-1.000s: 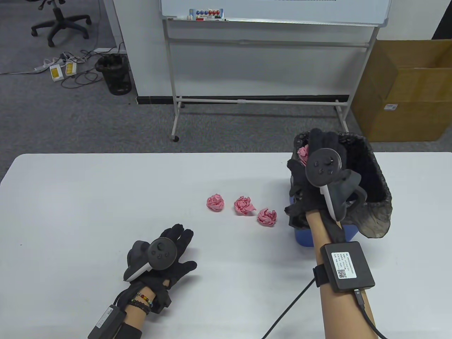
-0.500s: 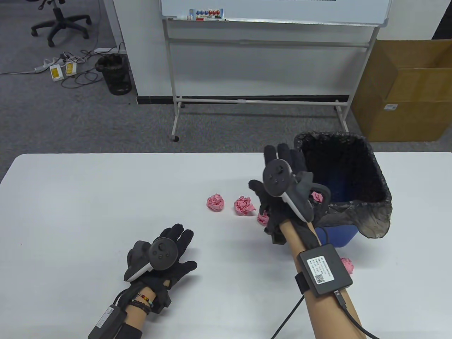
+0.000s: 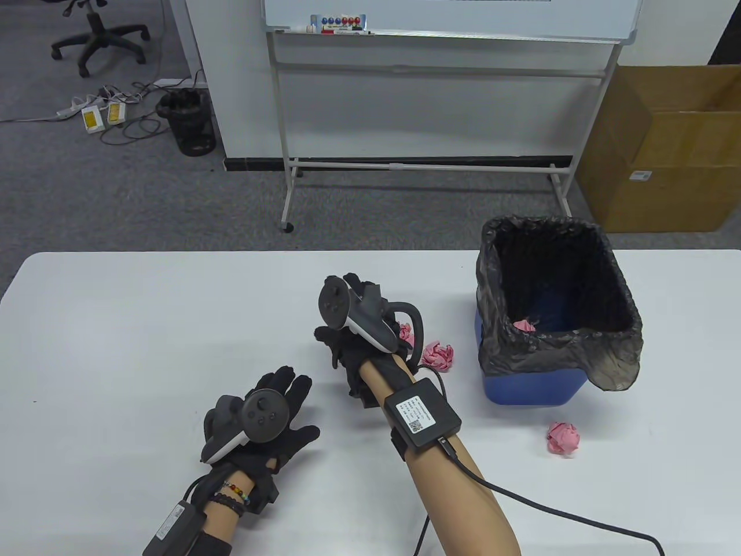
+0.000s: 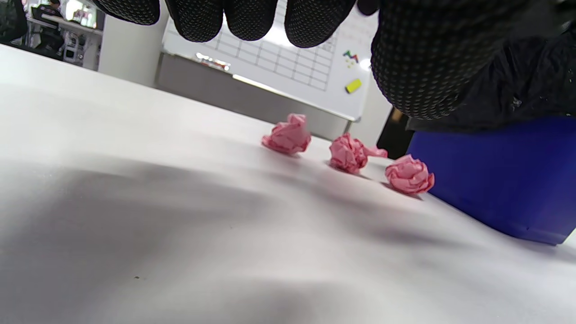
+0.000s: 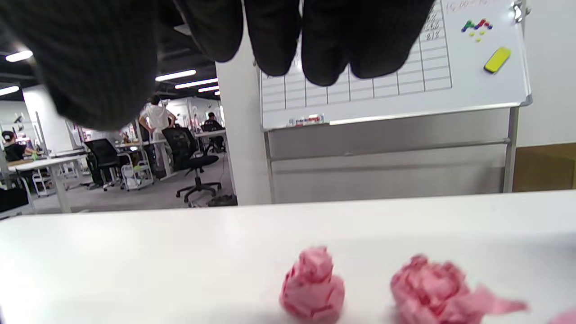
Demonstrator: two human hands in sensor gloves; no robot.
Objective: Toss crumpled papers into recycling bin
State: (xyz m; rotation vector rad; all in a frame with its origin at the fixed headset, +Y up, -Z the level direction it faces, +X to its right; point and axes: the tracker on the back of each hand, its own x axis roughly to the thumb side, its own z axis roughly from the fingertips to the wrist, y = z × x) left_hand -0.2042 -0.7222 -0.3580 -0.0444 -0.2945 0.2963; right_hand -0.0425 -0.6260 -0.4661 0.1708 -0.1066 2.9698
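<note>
the right hand is hovering over the leftmost crumpled pink paper ball, fingers apart and holding nothing. one ball is lying inside the blue bin lined with a black bag. the likely next move is closing around that ball and lifting. the left hand is resting flat, fingers spread.

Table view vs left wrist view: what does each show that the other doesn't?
Only the table view: a pink crumpled paper ball inside the black-lined blue bin, another pink ball on the white table in front of that bin, and the right hand. Only the left wrist view: the leftmost pink ball, unhidden. Both: the bin, the ball beside it, the left hand.
</note>
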